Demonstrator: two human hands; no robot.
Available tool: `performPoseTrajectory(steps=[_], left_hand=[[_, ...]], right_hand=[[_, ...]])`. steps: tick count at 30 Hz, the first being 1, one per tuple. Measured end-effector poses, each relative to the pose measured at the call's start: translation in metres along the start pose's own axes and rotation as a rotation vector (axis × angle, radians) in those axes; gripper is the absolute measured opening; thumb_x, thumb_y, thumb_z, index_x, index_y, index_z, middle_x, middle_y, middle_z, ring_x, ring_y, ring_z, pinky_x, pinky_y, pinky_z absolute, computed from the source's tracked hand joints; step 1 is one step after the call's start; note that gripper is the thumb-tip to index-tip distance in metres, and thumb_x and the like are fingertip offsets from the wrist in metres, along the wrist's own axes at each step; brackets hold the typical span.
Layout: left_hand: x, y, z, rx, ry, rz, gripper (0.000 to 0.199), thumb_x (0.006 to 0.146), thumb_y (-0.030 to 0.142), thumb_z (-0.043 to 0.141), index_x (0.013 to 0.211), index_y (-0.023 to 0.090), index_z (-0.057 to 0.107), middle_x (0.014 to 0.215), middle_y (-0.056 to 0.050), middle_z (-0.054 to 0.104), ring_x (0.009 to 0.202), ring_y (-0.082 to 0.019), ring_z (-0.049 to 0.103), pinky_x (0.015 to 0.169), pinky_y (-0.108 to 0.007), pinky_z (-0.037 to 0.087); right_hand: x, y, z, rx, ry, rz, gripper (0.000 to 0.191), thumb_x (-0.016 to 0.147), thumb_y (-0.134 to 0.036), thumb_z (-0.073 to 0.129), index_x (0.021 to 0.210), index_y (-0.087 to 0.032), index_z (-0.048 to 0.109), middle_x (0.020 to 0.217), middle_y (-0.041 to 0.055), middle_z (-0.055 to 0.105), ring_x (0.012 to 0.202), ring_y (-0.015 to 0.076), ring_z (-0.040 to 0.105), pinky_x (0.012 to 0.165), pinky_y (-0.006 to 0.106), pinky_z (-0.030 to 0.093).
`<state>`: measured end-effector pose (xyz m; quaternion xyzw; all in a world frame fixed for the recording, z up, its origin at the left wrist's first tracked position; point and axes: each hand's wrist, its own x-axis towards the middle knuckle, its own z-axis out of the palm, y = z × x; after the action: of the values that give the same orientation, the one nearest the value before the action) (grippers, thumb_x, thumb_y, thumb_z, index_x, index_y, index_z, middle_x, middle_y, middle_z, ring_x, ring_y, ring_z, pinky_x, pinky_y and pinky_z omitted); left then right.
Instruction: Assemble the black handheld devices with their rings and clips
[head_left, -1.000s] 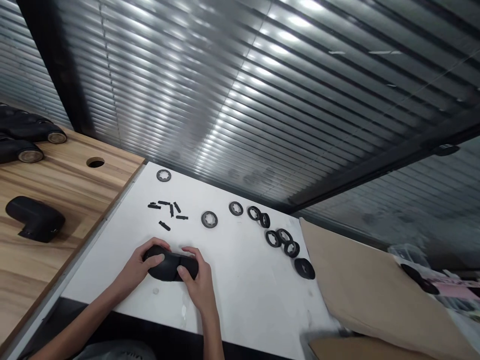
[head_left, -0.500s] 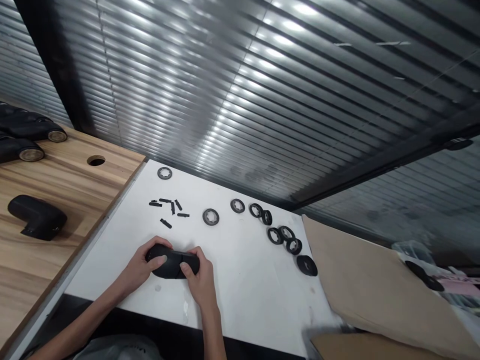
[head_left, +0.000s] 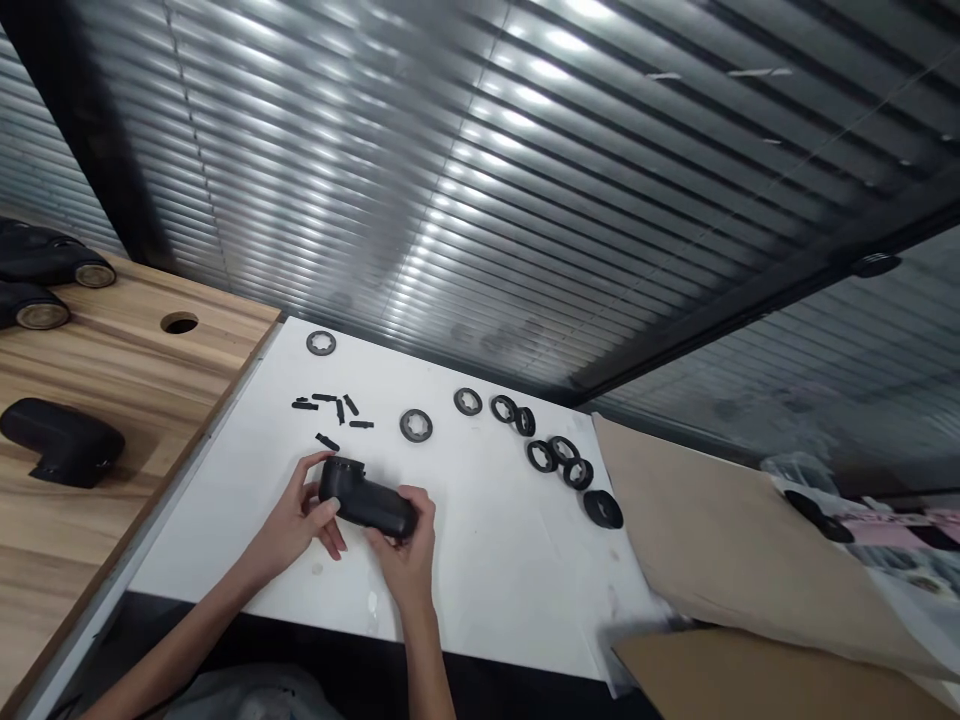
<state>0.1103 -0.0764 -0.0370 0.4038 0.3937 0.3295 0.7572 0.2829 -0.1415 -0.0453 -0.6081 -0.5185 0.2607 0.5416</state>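
Between my hands is a black L-shaped plastic housing (head_left: 366,500), held just over the front of the white table. My left hand (head_left: 300,515) grips its bent end, thumb on the near side and fingertips at the top; some lower fingers hang apart. Around the rounded right end, my right hand (head_left: 409,550) is closed with the thumb underneath. Just beyond the housing lie several small black strip-like pieces (head_left: 340,410). A dark ring with a notched inner edge (head_left: 416,425) lies to the right of them.
Several more black rings (head_left: 541,456) lie toward the table's right side, and one ring (head_left: 321,343) at the far left corner. On the wooden table (head_left: 150,370) at left rests a similar black housing (head_left: 64,440). Brown cardboard (head_left: 690,540) borders the right. A corrugated metal wall (head_left: 420,180) stands behind.
The housing has been turned in my hands, so its bent end with an opening now points up and away. My left hand has shifted its grip on it. The view has moved slightly.
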Motion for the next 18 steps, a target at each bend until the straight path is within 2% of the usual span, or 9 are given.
performPoseTrajectory(steps=[3,4,6,8,9,12,14,18], left_hand=[[0.0,0.006,0.0,0.002,0.027,0.006,0.088,0.07,0.065,0.078,0.134,0.023,0.036,0.084,0.0,0.058,0.052,-0.017,0.062,0.051,-0.035,0.057],[-0.001,0.007,0.0,0.022,0.03,0.022,0.083,0.069,0.062,0.081,0.13,0.022,0.04,0.087,-0.001,0.059,0.053,-0.016,0.061,0.051,-0.033,0.056],[-0.004,0.008,-0.001,0.07,0.002,0.061,0.073,0.068,0.051,0.086,0.123,0.021,0.048,0.095,-0.004,0.06,0.062,-0.016,0.062,0.05,-0.028,0.053],[-0.007,0.006,-0.004,0.09,-0.045,0.114,0.065,0.067,0.04,0.089,0.118,0.022,0.053,0.102,-0.005,0.06,0.08,-0.02,0.065,0.058,-0.026,0.056],[-0.008,0.005,-0.005,0.093,-0.069,0.149,0.063,0.067,0.035,0.09,0.117,0.023,0.055,0.107,-0.006,0.06,0.091,-0.022,0.064,0.068,-0.026,0.057],[-0.011,0.001,-0.009,0.104,-0.141,0.252,0.057,0.07,0.026,0.089,0.117,0.027,0.057,0.122,-0.006,0.059,0.114,-0.023,0.06,0.093,-0.029,0.054],[-0.012,0.001,-0.01,0.122,-0.172,0.282,0.052,0.072,0.023,0.087,0.114,0.027,0.056,0.126,-0.007,0.058,0.118,-0.023,0.058,0.095,-0.029,0.053],[-0.012,0.004,-0.008,0.158,-0.142,0.285,0.046,0.075,0.022,0.085,0.108,0.026,0.053,0.127,-0.008,0.059,0.121,-0.024,0.057,0.094,-0.029,0.052]], right_hand=[[-0.005,-0.003,0.002,-0.075,-0.156,-0.136,0.043,0.083,-0.04,0.078,0.118,-0.024,0.06,0.12,0.0103,0.061,0.105,0.024,0.065,0.086,0.034,0.056],[-0.006,-0.005,0.002,-0.094,-0.207,-0.15,0.044,0.083,-0.039,0.077,0.121,-0.025,0.06,0.124,0.0112,0.06,0.109,0.0249,0.064,0.089,0.035,0.055],[-0.004,-0.01,0.001,-0.094,-0.233,-0.124,0.049,0.086,-0.044,0.072,0.128,-0.023,0.058,0.127,0.0127,0.059,0.108,0.0255,0.064,0.089,0.037,0.055],[-0.001,-0.012,-0.001,-0.049,-0.203,-0.041,0.046,0.093,-0.051,0.06,0.128,-0.021,0.058,0.119,0.0124,0.063,0.099,0.0243,0.064,0.085,0.036,0.055],[0.001,-0.013,-0.002,-0.031,-0.186,0.011,0.044,0.095,-0.053,0.055,0.123,-0.02,0.06,0.113,0.0114,0.065,0.095,0.0236,0.065,0.083,0.035,0.054],[0.007,-0.014,-0.002,-0.004,-0.163,0.129,0.042,0.094,-0.057,0.054,0.107,-0.019,0.065,0.095,0.0074,0.069,0.088,0.0227,0.065,0.08,0.032,0.051],[0.011,-0.014,-0.001,0.009,-0.151,0.159,0.043,0.088,-0.06,0.061,0.099,-0.018,0.065,0.088,0.0053,0.069,0.081,0.0215,0.064,0.075,0.03,0.049],[0.014,-0.017,-0.001,0.044,-0.127,0.207,0.046,0.078,-0.062,0.07,0.088,-0.018,0.06,0.074,0.0009,0.063,0.067,0.0172,0.057,0.063,0.027,0.046]])
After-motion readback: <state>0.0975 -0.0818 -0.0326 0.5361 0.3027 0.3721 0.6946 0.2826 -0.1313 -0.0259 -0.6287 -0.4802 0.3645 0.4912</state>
